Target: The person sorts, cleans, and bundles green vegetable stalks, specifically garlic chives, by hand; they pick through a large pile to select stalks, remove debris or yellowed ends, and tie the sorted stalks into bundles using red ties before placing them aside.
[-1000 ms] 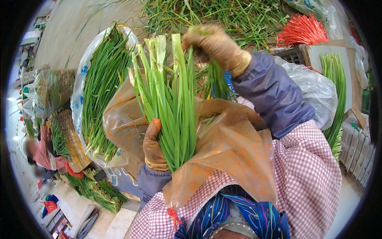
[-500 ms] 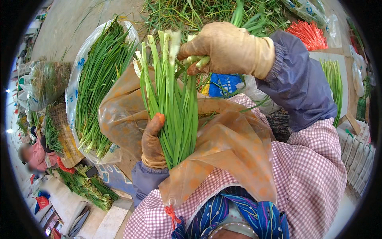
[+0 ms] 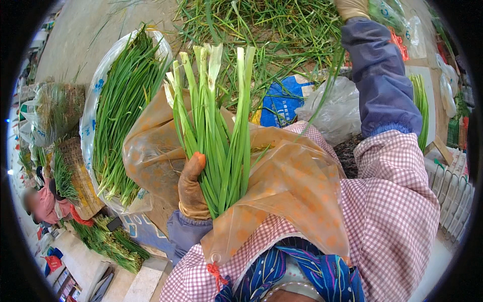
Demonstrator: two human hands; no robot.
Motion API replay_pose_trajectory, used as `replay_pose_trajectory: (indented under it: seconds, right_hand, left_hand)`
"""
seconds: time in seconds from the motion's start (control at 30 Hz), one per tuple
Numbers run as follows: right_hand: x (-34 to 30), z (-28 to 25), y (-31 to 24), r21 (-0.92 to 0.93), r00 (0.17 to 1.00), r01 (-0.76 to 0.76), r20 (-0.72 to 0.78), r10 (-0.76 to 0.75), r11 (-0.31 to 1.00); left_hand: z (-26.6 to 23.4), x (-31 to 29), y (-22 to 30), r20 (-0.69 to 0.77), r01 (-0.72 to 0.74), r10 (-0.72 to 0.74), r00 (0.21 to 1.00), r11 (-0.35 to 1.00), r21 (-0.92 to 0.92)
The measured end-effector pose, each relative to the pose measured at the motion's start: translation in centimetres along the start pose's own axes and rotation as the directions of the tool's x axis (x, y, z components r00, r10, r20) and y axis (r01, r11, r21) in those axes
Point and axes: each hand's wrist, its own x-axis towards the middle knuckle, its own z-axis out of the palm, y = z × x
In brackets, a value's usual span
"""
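My left hand [image 3: 192,186], in a soiled tan glove with the thumb tip bare, is closed round a bunch of garlic chives [image 3: 221,146]. Their pale cut ends point up and away from me, and the leaves run down behind my thumb over an orange-spotted plastic apron [image 3: 287,176] on my lap. My right arm reaches far forward to the right. Only the back of that gloved right hand [image 3: 352,7] shows at the top edge; its fingers are out of the picture, so what they touch is hidden.
Beside me on the left lies a plastic bag [image 3: 90,121] full of long chives [image 3: 123,116]. Loose green trimmings [image 3: 271,30] cover the ground ahead. A blue package [image 3: 282,103] and a crumpled clear bag [image 3: 337,108] lie nearer. Red ties [image 3: 400,45] are at the far right; another person [image 3: 48,204] sits far left.
My right hand has left the stalk ends and swung forward and right, to the top edge. The stalks it held are out of sight. My left hand keeps its hold.
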Motion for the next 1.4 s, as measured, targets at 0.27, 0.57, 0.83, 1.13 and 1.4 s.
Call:
replay_pose_trajectory:
  seconds: [0.27,0.57,0.83,1.13,1.4]
  right_hand:
    - [-9.9,-12.8,-14.8,0.589,0.561,-0.808,0.765,-0.315,-0.011]
    - [-12.9,-13.1,-18.6,0.448,0.488,-0.873,0.798,-0.354,-0.192]
    - [-14.0,-10.7,-14.4,0.913,0.946,-0.316,0.323,0.015,0.259]
    - [-8.2,-7.6,-9.5,0.842,0.885,-0.466,0.444,0.142,0.272]
    - [-12.9,-11.9,-20.2,0.44,0.504,-0.862,0.792,-0.343,-0.252]
  left_hand:
    - [0.0,0.5,0.0,-0.044,-0.028,0.027,0.999,1.0,-0.006]
    - [0.3,0.3,-0.1,-0.017,-0.032,0.032,0.999,0.999,0.004]
    - [0.2,-0.1,0.1,-0.006,-0.042,0.042,0.999,0.998,-0.038]
    - [0.6,0.1,-0.2,-0.004,-0.009,0.009,1.0,1.0,0.003]
    - [2.0,0.3,-0.3,-0.061,-0.112,0.118,0.991,0.99,0.083]
